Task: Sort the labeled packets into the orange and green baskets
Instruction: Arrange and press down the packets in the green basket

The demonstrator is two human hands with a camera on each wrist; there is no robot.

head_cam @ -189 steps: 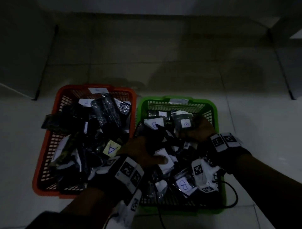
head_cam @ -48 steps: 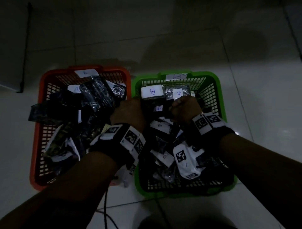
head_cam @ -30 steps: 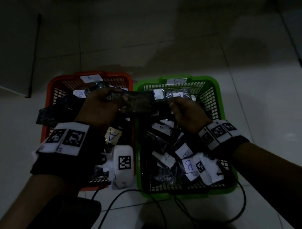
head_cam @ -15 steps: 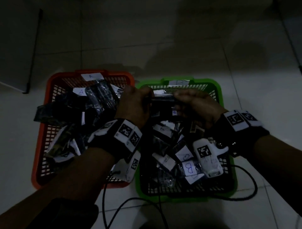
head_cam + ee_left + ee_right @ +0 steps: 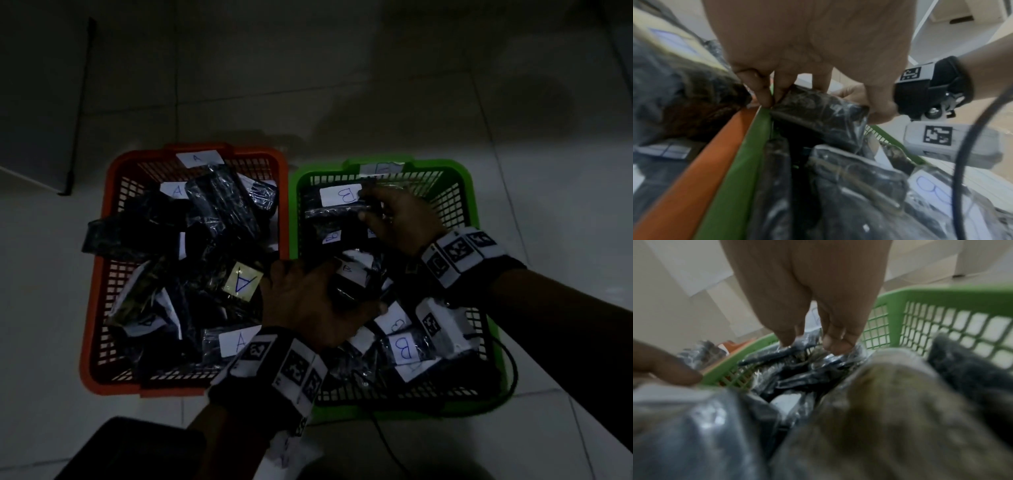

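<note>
1. Beneath the left hand (image 5: 305, 301), in the middle of the green basket (image 5: 467, 192), lay a dark packet (image 5: 818, 110) in clear wrap; the fingers (image 5: 760, 91) curled over its top edge and the thumb closed from the other side, gripping it, probably to lift it and read its label.
2. Beyond that hand, at the far end of the same basket, the right hand (image 5: 399, 219) reached palm down, its fingertips (image 5: 835, 342) resting on a crinkled packet (image 5: 797, 352) beside the one marked B (image 5: 342, 196); whether they pinched it or only pressed, I cannot tell.
3. Left of both hands stood the orange basket (image 5: 109, 192), with packets marked A (image 5: 239, 342), so the letters appeared to match the baskets' own tags.
4. Both wrists angled downward into the green basket.
</note>
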